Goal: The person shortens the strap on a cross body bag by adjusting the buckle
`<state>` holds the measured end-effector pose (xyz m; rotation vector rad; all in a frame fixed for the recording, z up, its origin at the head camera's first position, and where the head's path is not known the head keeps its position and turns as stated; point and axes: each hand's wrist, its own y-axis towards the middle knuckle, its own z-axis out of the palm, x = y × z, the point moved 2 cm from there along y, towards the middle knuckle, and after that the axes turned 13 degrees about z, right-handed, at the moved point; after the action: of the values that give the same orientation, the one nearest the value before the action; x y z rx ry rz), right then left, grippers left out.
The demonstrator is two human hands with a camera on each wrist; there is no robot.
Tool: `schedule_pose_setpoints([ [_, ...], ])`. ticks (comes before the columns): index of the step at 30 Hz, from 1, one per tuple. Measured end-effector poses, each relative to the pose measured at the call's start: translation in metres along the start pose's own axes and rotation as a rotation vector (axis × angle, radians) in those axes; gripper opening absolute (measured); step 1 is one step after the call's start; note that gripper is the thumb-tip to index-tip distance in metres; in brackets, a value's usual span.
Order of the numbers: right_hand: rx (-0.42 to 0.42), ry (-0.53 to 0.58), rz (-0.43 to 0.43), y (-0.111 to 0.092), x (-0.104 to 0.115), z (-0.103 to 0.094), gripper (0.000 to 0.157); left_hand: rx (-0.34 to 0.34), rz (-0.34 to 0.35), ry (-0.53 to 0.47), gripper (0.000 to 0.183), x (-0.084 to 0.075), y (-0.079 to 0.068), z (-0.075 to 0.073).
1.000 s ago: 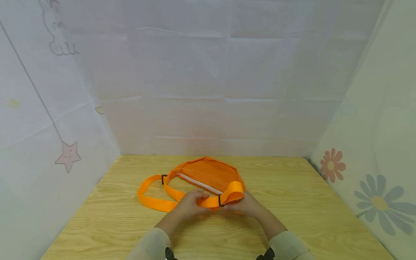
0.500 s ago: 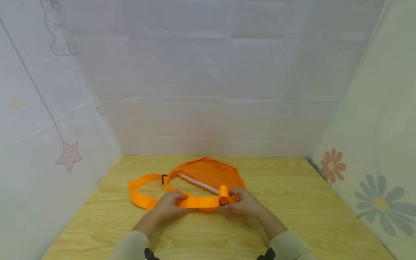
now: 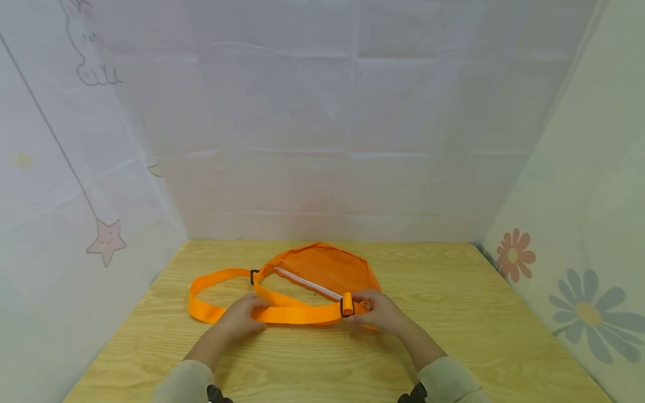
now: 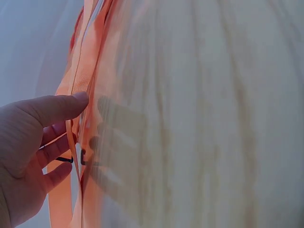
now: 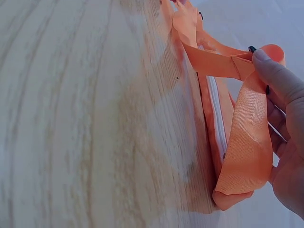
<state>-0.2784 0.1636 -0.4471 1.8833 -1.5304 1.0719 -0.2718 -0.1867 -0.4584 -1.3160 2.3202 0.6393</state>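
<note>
An orange zippered waist bag (image 3: 330,270) lies flat on the table, its white zipper (image 3: 302,281) facing up. Its lighter orange strap (image 3: 302,316) runs in front of it, drawn fairly straight between the two hands. My left hand (image 3: 239,318) pinches the strap between thumb and fingers, as the left wrist view also shows. At the bag's right corner, my right hand (image 3: 380,313) pinches the strap at a black slider buckle (image 3: 342,308), where a small strap loop (image 3: 349,303) stands up. In the right wrist view, the thumb (image 5: 275,71) presses beside that buckle.
A second black slider (image 3: 254,276) sits on the strap at the bag's left end. From there a wide strap loop (image 3: 201,312) spreads leftward over the wooden table (image 3: 453,336). Printed cloth walls (image 3: 322,140) stand at the back and both sides.
My left hand has moved left, pulling strap with it. The loop at the right buckle has shrunk, while the left loop reaches further left. My right hand stays at the buckle.
</note>
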Motion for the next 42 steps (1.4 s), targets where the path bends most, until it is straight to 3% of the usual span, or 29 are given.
schedule_pose_setpoints([
  [6,0.005,-0.026,-0.023,0.002,0.000,0.001,0.054,0.010,-0.016,-0.021,0.049,0.003,-0.001,0.000],
  [9,0.014,-0.041,-0.053,0.004,-0.001,0.001,0.054,0.036,0.034,-0.024,0.059,-0.005,0.005,0.004],
  [14,0.024,-0.050,-0.085,0.006,0.000,0.002,0.053,0.069,0.166,-0.092,0.072,-0.034,0.031,0.021],
  [19,0.065,-0.025,-0.096,0.006,0.002,0.003,0.048,0.104,0.218,-0.194,0.079,-0.068,0.056,0.051],
  [24,0.056,-0.031,-0.100,0.003,0.004,0.002,0.053,0.072,0.282,-0.238,0.078,-0.090,0.075,0.074],
  [32,0.044,-0.059,-0.093,0.000,0.005,0.001,0.056,0.031,0.231,-0.375,0.049,-0.096,0.081,0.081],
  [37,0.043,-0.074,-0.093,0.001,0.005,0.000,0.055,0.022,0.241,-0.377,0.045,-0.096,0.078,0.081],
  [42,0.032,-0.109,-0.149,0.001,0.003,0.001,0.057,0.023,0.261,-0.365,0.040,-0.095,0.079,0.081],
])
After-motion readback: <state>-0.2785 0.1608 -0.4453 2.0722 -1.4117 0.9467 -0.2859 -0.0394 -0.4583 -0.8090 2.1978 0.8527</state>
